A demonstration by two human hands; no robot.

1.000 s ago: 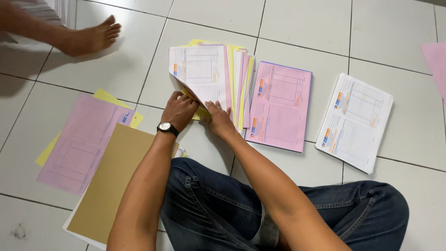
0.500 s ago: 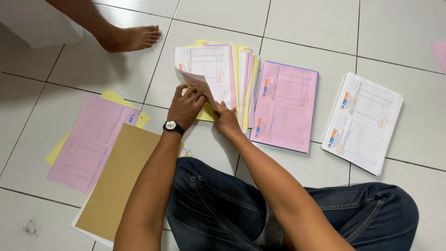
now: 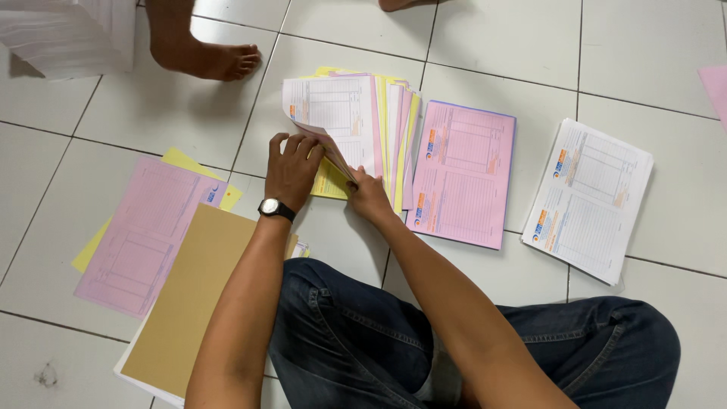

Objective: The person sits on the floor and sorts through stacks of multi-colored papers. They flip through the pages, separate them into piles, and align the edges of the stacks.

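Note:
I sit cross-legged in blue jeans on a white tiled floor. A fanned stack of white, pink and yellow form sheets [image 3: 356, 113] lies ahead of me. My left hand [image 3: 291, 170], with a black wristwatch on the wrist, lifts the lower left corner of the top sheets so they curl upward. My right hand [image 3: 369, 195] presses on the stack's lower edge, fingertips tucked under the raised sheets. A yellow sheet shows beneath the lifted corner.
A pink form stack [image 3: 463, 174] lies right of the fan, a white form stack [image 3: 589, 198] farther right. At left are a pink sheet [image 3: 144, 235] over yellow paper and a brown cardboard sheet [image 3: 189, 303]. Another person's bare foot [image 3: 204, 57] stands at top left.
The view has moved closer to the stack. My left hand has raised the corner of the top sheets higher. The other person's foot has shifted right, nearer the stack.

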